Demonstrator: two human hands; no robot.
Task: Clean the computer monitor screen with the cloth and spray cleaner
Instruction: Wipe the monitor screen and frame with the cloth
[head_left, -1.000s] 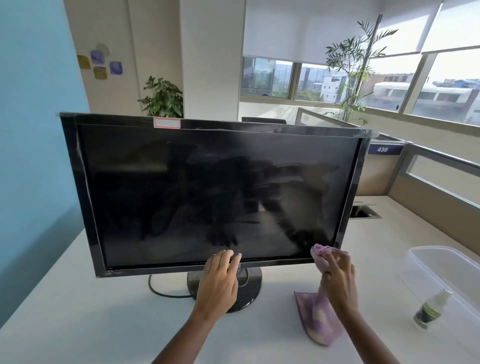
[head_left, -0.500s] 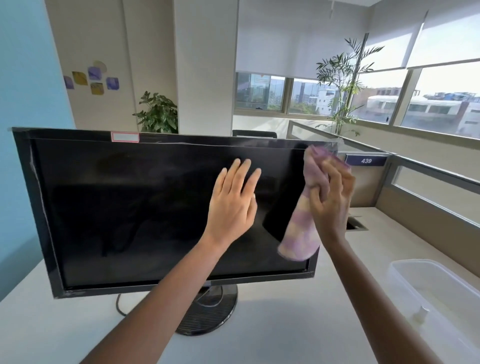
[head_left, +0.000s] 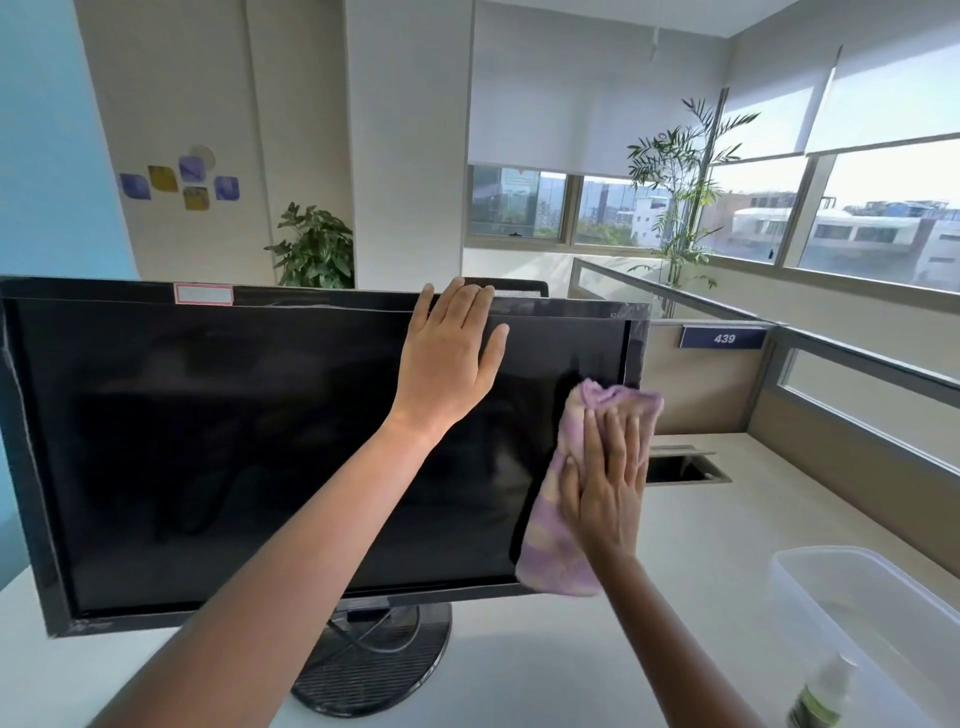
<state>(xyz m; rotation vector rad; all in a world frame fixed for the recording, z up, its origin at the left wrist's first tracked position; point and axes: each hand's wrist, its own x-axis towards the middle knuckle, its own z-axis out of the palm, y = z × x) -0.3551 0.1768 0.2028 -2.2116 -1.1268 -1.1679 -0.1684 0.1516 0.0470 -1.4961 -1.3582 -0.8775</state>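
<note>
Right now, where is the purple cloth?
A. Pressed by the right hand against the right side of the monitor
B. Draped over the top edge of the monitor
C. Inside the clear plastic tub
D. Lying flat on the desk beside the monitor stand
A: the right hand lies flat on the purple cloth at the right side of the monitor, while the left hand rests at its top edge.

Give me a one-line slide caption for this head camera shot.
Left hand steadies the monitor top while the right hand presses a purple cloth flat against the screen's right edge.
</note>
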